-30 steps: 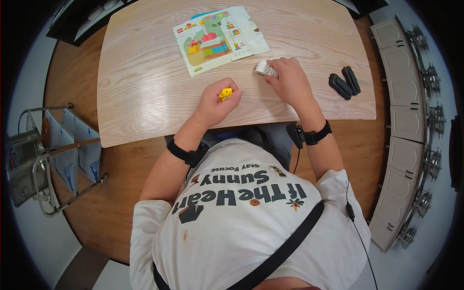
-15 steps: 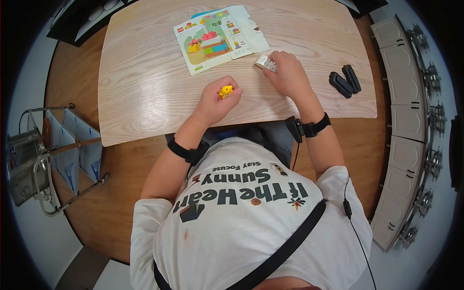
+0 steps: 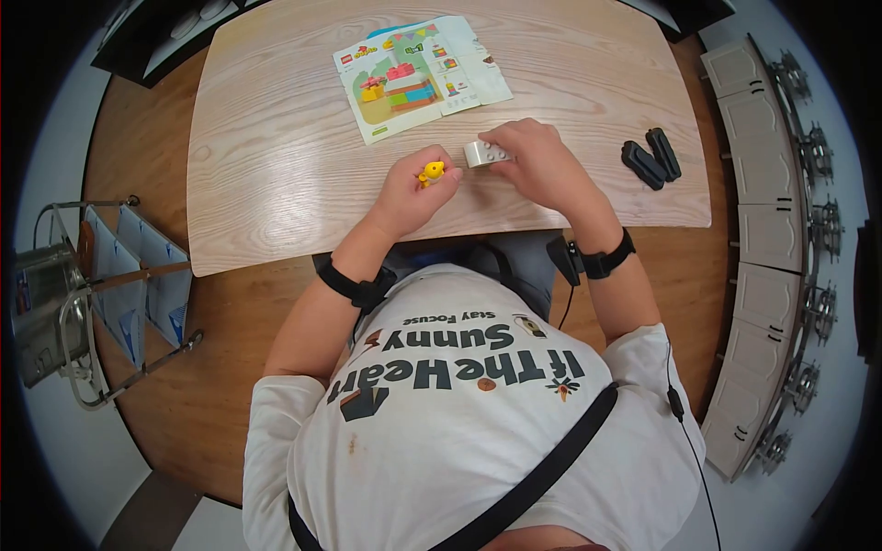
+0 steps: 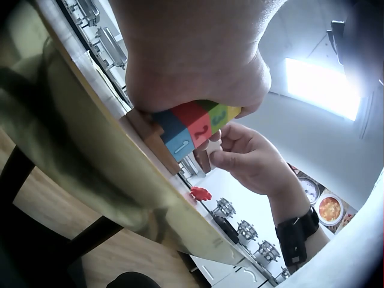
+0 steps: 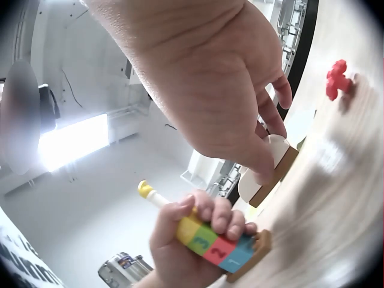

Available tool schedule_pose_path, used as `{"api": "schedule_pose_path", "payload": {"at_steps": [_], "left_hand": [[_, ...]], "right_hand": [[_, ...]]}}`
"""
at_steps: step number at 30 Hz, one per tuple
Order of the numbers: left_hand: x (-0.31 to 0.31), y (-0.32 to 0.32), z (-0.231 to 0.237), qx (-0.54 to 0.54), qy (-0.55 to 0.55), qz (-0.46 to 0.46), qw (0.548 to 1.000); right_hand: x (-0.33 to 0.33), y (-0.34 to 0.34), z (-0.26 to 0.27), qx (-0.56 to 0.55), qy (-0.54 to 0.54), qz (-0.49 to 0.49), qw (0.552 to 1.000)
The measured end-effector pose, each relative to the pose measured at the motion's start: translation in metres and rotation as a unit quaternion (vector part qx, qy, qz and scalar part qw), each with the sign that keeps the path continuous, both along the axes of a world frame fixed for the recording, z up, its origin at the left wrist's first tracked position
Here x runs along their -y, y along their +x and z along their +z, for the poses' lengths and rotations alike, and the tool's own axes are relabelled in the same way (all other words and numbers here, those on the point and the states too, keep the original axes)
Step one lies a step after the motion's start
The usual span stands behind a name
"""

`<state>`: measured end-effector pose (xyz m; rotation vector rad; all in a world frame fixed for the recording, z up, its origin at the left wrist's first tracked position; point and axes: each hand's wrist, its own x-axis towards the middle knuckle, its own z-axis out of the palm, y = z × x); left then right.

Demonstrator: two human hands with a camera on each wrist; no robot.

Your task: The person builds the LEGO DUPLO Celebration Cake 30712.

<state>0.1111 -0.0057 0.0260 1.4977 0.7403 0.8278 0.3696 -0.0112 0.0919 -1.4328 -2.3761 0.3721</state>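
My left hand (image 3: 401,197) grips a stack of toy building bricks (image 5: 222,248), fingers wrapped round its side. Numbered blue, red and green bricks run up from a brown base (image 5: 252,257) to a yellow one. A white candle piece (image 5: 158,198) with a yellow flame tip (image 3: 434,169) sticks out of the top. Between thumb and fingers my right hand (image 3: 544,167) pinches a white rounded brick (image 3: 477,154) with studs. Along one side of it a brown layer (image 5: 277,178) shows in the right wrist view. The white brick is just right of the left hand.
An instruction booklet (image 3: 400,96) lies beyond the hands on the wooden table (image 3: 266,174). Two black objects (image 3: 643,165) lie at the right. A red flower-like piece (image 5: 338,81) rests on the tabletop. A wheeled cart (image 3: 138,285) stands at the left.
My right hand has brought the white brick left and nearer to me, closer to the left hand, and turned it. The left hand has stayed nearly in place.
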Motion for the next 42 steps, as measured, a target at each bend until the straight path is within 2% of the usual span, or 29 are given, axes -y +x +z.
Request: {"api": "schedule_pose_path", "payload": {"at_steps": [4, 7, 10, 16, 27, 30, 37, 40, 42], "left_hand": [[0.003, 0.0, 0.004, -0.002, -0.018, -0.001, 1.0], [0.0, -0.001, 0.001, -0.006, -0.002, -0.004, 1.0], [-0.001, -0.003, 0.001, -0.012, -0.002, -0.002, 1.0], [-0.001, -0.003, 0.0, -0.008, -0.002, 0.003, 1.0], [0.0, -0.002, 0.001, -0.012, -0.001, -0.002, 1.0], [0.002, 0.004, 0.003, 0.031, 0.007, 0.025, 0.999], [-0.001, -0.001, 0.002, -0.009, 0.011, -0.011, 1.0], [-0.003, 0.0, 0.004, 0.013, 0.001, -0.001, 1.0], [0.002, 0.004, 0.006, 0.033, 0.001, 0.02, 0.999]], "right_hand": [[0.006, -0.017, 0.006, -0.01, 0.003, 0.025, 1.0], [0.011, -0.026, -0.017, -0.068, -0.071, 0.022, 0.995], [0.008, -0.024, -0.016, -0.032, -0.1, 0.024, 0.994], [0.01, -0.024, -0.013, -0.012, -0.098, 0.006, 0.995], [0.016, -0.017, -0.027, -0.095, -0.099, 0.024, 0.99], [0.012, -0.014, -0.026, -0.121, -0.101, 0.028, 0.987], [0.014, -0.014, -0.035, -0.136, -0.088, 0.034, 0.986], [0.018, -0.013, -0.02, -0.157, -0.111, 0.003, 0.981], [0.012, 0.001, -0.005, -0.185, -0.061, -0.021, 0.981]]}}
